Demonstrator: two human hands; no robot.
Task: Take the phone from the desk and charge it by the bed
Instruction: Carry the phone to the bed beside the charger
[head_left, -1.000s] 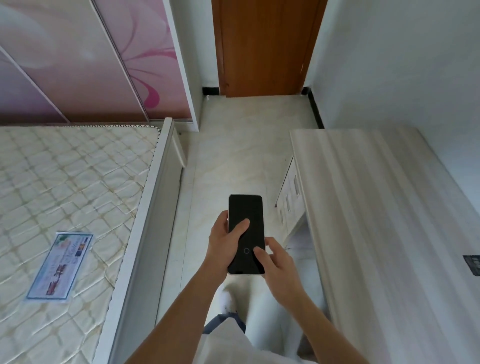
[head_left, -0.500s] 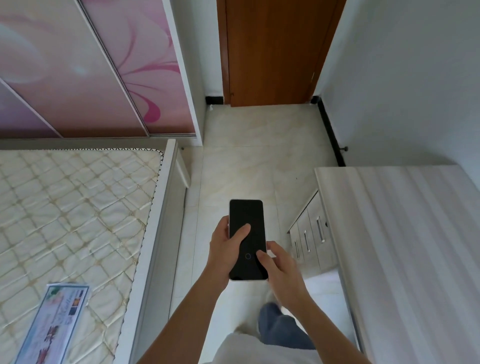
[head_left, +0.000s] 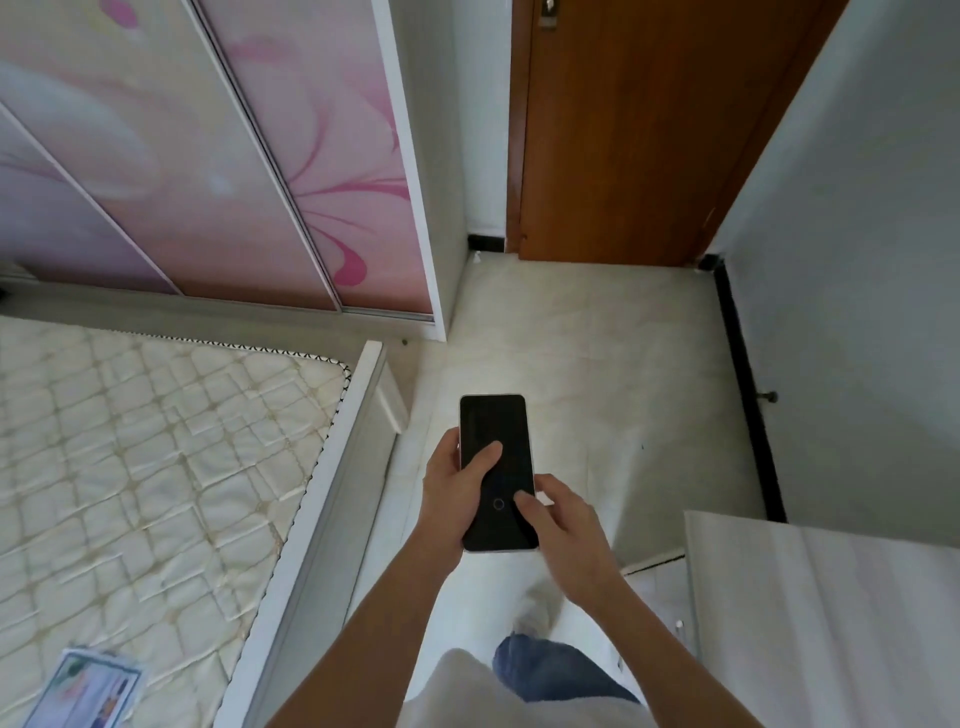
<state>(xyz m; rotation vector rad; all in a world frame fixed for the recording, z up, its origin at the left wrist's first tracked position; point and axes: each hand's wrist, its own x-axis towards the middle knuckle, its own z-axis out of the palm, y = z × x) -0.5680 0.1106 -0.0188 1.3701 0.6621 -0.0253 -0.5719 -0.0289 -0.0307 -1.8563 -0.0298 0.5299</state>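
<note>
Phone (head_left: 496, 423) is off the tabletop (head_left: 831, 613), held over the floor (head_left: 597, 364) beside the bed (head_left: 156, 441). Left grip (head_left: 449, 493) wraps its long edges, thumb across the glass; right grip (head_left: 566, 525) pinches the lower right corner. Light, rigid, slick, likely fragile over tile: I'd clamp the side edges, keep the bottom end free for a plug.

Left hand (head_left: 451, 493): fingers hidden behind phone (head_left: 496, 457). Tabletop (head_left: 831, 623) at 4 o'clock is cut by the right and bottom edges. Leaflet (head_left: 85, 693) at 7 o'clock is clipped by the bottom edge, print unreadable. Shoe (head_left: 540, 605) at 6 o'clock is blurred.
</note>
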